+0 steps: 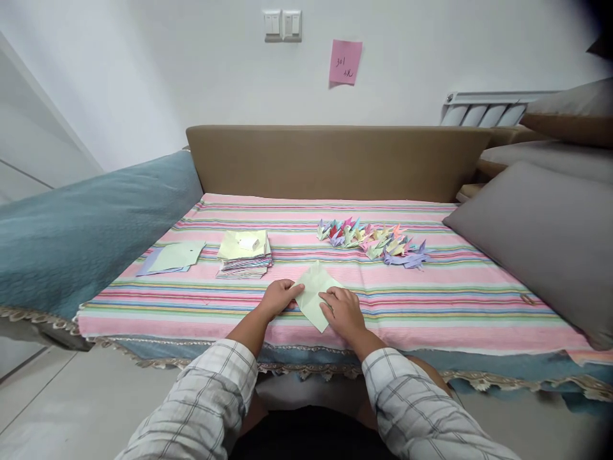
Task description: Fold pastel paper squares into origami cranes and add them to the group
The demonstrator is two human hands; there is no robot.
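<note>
A pale green square sheet of origami paper [314,281] lies turned like a diamond near the sofa's front edge, with crease lines across it. My left hand [278,298] grips its left corner, the thumb on top and the fingers partly hidden beneath. On the sheet's right side my right hand [343,312] has its thumb and curled fingers closed on the paper. Just beyond and to the left stands a stack of coloured paper squares [244,255] with a small white piece on top. Folded paper cranes [371,239] in many colours lie in a cluster beyond my right hand.
A striped cloth [431,313] covers the sofa seat. At the left lie a few loose sheets [175,257] in green and lilac. Grey cushions [536,236] are piled at the right. A brown backrest [335,163] stands behind, and a blue-covered armrest [105,217] at the left.
</note>
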